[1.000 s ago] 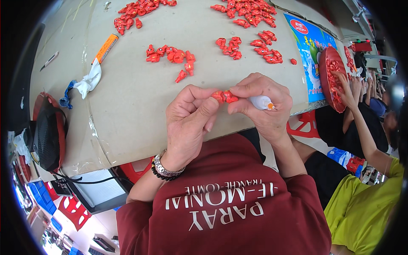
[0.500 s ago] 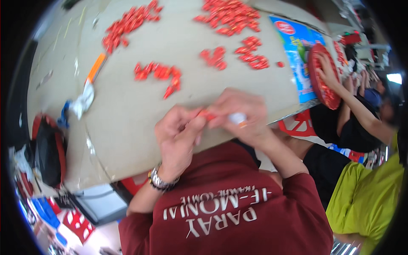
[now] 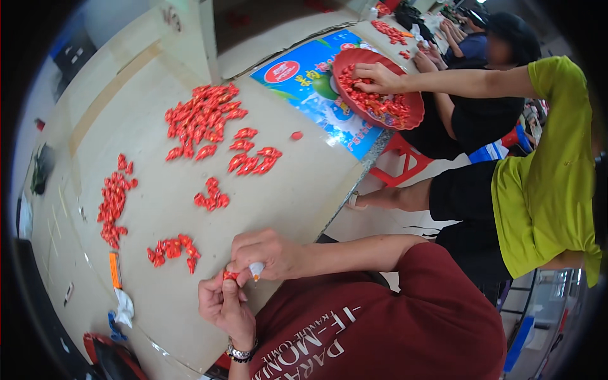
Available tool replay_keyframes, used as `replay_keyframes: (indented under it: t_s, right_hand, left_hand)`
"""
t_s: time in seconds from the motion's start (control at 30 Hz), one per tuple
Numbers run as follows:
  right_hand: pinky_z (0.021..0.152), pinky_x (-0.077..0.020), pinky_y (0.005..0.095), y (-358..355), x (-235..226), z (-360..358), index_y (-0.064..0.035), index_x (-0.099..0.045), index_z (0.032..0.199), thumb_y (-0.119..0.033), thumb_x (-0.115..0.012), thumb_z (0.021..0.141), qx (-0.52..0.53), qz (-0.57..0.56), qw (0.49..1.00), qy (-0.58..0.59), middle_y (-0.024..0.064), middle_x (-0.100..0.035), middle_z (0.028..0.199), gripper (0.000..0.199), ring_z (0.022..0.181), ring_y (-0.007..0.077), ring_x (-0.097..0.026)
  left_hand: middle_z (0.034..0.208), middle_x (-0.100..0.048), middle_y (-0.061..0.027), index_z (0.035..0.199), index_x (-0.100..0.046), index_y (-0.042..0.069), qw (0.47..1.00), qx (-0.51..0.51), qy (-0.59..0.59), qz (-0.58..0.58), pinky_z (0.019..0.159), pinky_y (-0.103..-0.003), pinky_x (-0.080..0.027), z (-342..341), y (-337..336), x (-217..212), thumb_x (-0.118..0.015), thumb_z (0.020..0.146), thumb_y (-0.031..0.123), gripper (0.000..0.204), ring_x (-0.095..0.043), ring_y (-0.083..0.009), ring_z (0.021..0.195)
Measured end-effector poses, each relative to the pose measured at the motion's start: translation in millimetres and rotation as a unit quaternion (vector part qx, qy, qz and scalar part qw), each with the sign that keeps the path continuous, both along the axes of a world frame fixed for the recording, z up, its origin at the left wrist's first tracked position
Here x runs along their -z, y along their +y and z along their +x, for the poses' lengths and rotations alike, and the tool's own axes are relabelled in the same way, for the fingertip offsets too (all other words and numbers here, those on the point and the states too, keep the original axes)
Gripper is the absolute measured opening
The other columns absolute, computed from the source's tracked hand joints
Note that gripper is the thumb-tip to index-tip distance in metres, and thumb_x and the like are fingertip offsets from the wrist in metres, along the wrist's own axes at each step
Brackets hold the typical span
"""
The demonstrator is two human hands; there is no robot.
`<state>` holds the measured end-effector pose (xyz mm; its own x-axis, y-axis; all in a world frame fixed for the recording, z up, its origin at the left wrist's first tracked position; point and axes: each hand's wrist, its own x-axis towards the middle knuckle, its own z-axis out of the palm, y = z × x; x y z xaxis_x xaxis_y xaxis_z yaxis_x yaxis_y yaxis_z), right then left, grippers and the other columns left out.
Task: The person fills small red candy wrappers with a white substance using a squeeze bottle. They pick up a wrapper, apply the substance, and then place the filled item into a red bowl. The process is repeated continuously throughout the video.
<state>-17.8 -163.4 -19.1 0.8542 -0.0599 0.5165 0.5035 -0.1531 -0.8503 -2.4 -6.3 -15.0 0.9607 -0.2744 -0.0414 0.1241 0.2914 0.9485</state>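
Near the table's front edge, my left hand [image 3: 225,307] is closed, fingertips pinching a small glossy red piece [image 3: 230,275]. My right hand [image 3: 269,253] meets it there, its fingertips touching the same piece. A small white tube with an orange tip [image 3: 256,270] is tucked in the curled fingers of that hand, tip pointing down. Just beyond my hands lies a short curved row of red pieces [image 3: 172,247]. Finer detail of the pinched piece is covered by my fingers.
Farther off are a large heap of red pieces [image 3: 204,117] and smaller groups. An orange tool [image 3: 115,271] lies left beside white tissue [image 3: 124,308]. At right, a co-worker in a yellow-green shirt [image 3: 538,183] reaches into a red bowl [image 3: 415,114] over a blue printed sheet [image 3: 285,79].
The view has swung to the right, bringing the co-worker and the bowl more fully in. My two hands stay together at the red piece, with the tube still in my right hand.
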Motion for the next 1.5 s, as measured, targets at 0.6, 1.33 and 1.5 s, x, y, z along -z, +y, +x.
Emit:
replay_keyframes:
  t_s: [0.6,1.33,1.5]
  right_hand:
    - [0.058,-0.0448,0.0341,-1.3,5.1,5.3,0.0002,-0.058,0.076,-0.003,-0.072,0.071,-0.006,0.025,0.999,-0.047,0.0086,-0.054,0.072,0.016,0.068,0.0243,-0.056]
    - [0.057,-0.0449,0.0332,-2.4,4.9,4.4,-0.0005,-0.06,0.081,-0.007,-0.076,0.073,0.003,-0.029,0.998,-0.05,0.0082,-0.058,0.074,0.019,0.067,0.0226,-0.057]
    - [0.059,-0.044,0.0347,-1.0,0.5,1.9,-0.0005,-0.061,0.084,0.0,-0.072,0.07,-0.002,-0.006,0.999,-0.031,0.0091,-0.056,0.074,0.018,0.068,0.0254,-0.056]
  left_hand:
    - [0.073,-0.06,-0.0085,0.09,-0.053,0.0,0.997,-0.024,-0.069,0.024,0.046,-0.018,-0.031,0.3,-0.5,13.4,-0.058,0.092,0.005,0.007,-0.042,-0.0055,0.051]
    - [0.074,-0.06,-0.0053,0.09,-0.055,0.001,0.999,0.001,-0.032,0.0,0.048,-0.018,-0.035,1.0,-2.0,5.8,-0.059,0.091,0.004,0.004,-0.046,-0.0054,0.053]
    - [0.074,-0.06,-0.0057,0.09,-0.055,0.001,1.0,-0.001,-0.03,0.003,0.049,-0.019,-0.037,0.1,-2.0,4.4,-0.059,0.091,0.005,0.006,-0.047,-0.0059,0.053]
